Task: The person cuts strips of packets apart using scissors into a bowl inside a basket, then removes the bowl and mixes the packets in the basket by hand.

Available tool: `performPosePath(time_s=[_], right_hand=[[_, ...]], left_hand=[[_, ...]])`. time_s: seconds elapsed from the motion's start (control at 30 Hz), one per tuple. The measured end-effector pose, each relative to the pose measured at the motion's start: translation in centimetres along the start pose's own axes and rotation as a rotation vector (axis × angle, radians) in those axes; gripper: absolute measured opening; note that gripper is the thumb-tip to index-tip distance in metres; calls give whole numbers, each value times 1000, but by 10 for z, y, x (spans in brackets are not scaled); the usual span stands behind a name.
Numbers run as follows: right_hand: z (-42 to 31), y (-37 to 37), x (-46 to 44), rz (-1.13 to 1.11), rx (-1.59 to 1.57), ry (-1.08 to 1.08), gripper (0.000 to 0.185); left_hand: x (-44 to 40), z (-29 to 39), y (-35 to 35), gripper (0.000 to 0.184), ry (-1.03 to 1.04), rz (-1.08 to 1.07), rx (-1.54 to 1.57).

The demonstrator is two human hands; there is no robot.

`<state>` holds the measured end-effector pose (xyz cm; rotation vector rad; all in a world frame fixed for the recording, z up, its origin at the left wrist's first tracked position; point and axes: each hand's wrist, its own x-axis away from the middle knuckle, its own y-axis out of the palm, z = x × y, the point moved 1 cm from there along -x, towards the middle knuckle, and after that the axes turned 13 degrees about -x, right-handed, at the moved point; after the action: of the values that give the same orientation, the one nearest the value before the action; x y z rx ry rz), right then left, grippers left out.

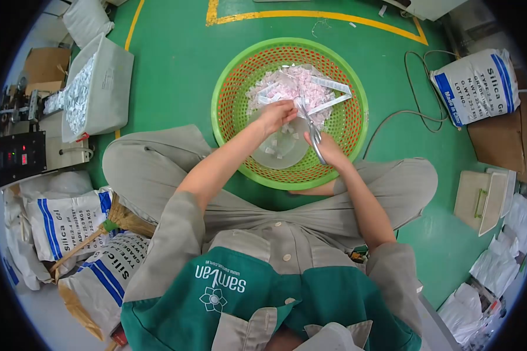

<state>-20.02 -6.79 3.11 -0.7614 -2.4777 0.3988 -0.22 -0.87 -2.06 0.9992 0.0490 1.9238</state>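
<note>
My right hand is closed around the handles of a pair of metal scissors, their blades pointing up and away from me. Just left of the blades, my left hand pinches a white printed strip of small sachets, which bends across the pile beyond my fingers. Both hands are over a round green plastic basket with a red layer showing through its holes. Inside lie many loose pinkish-white sachets. A translucent bowl with a few small white pieces sits at the basket's near side, partly under my hands.
The basket stands on the green floor between my crossed legs. To the left are a white bin of sachets, silica gel sacks and a broom. At right are another silica gel sack, a cable and a plastic box.
</note>
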Motion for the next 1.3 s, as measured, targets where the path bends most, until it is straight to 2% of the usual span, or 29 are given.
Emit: performPosePath(time_s=[0.03,0.13,0.17,0.27,0.3,0.4,0.5,0.6,0.67,0.7,0.83,0.9,0.97,1.03,1.1,1.23,1.3], right_hand=[[1,1,-1,19,8,-21,72],[1,-7,1,-38,24,155,71],[-2,-10,2,-33,46,160,71],[-9,-16,3,13,72,146,71],[-9,-17,3,51,50,125,71],[-9,-23,-1,106,20,116,74],[-1,-21,-5,149,-36,118,74],[6,-26,-10,115,-13,149,73],[3,-34,-10,72,38,214,71],[45,-28,-29,144,61,185,67],[32,-51,-21,159,-205,185,58],[43,-69,-34,128,0,58,55],[28,-79,-36,143,196,-80,47],[14,-85,-42,216,276,-76,43],[-14,-85,-39,357,321,-108,37],[43,-68,-98,445,494,20,36],[68,-32,-111,388,333,42,31]], left_hand=[[1,0,5,20,-43,-7,-9],[3,-4,9,19,-49,-19,-90],[0,-7,3,25,-10,2,-165],[4,5,-15,44,308,325,-935],[8,14,-24,55,432,555,-1312],[40,26,-39,55,463,983,-1757],[33,10,-94,51,-88,375,-1639],[-5,-27,-142,46,-23,-38,-1726],[27,5,-99,50,32,52,-1654],[46,25,-73,53,60,100,-1615],[86,64,-23,44,596,219,-1898],[109,83,-5,42,858,238,-2030],[127,100,7,41,959,228,-2068],[135,109,13,39,1087,266,-2065],[143,121,17,38,1122,279,-2046],[151,143,14,37,1184,352,-1963],[155,158,10,39,1127,484,-1857]])
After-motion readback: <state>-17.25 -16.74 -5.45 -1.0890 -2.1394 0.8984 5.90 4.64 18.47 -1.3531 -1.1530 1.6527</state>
